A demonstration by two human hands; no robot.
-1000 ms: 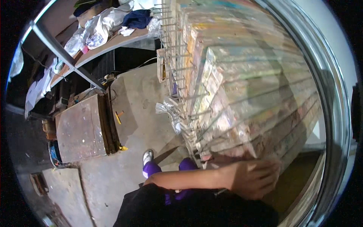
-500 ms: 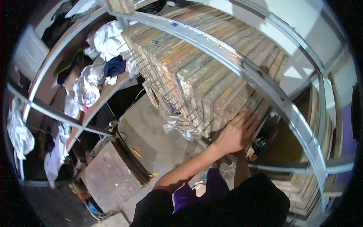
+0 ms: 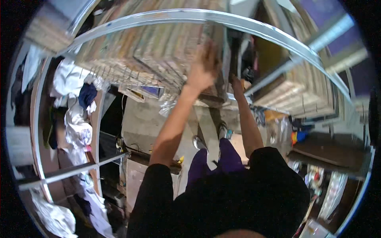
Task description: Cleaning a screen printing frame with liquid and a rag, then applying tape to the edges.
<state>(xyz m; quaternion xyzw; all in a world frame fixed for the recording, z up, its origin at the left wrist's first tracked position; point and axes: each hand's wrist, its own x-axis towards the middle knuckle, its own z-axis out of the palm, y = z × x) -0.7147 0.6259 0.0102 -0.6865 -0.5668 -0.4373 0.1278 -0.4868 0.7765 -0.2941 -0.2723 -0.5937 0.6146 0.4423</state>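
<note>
A tight row of paint-stained wooden boards (image 3: 154, 43), with metal prongs along the lower ends, stands behind a curved metal rail (image 3: 174, 16). My left hand (image 3: 204, 67) is at the right part of this row, against a board; its fingers are smeared by motion. My right hand (image 3: 237, 82) is farther right, by a dark upright gap beside the boards, its fingers small and mostly hidden, so what it grips cannot be made out. A second stack of pale boards (image 3: 293, 95) stands to its right, under the rail.
Shelves (image 3: 39, 154) with white and navy cloths (image 3: 77, 123) run along the left. A flat panel (image 3: 139, 178) lies low beside my legs. At the right are a dark brown board (image 3: 329, 154) and mixed clutter (image 3: 315, 178). Concrete floor (image 3: 147, 119) shows beneath.
The view has swung round, bringing the board row and rail to the top. My left hand has reached farther up along the boards; my right hand now shows right of it.
</note>
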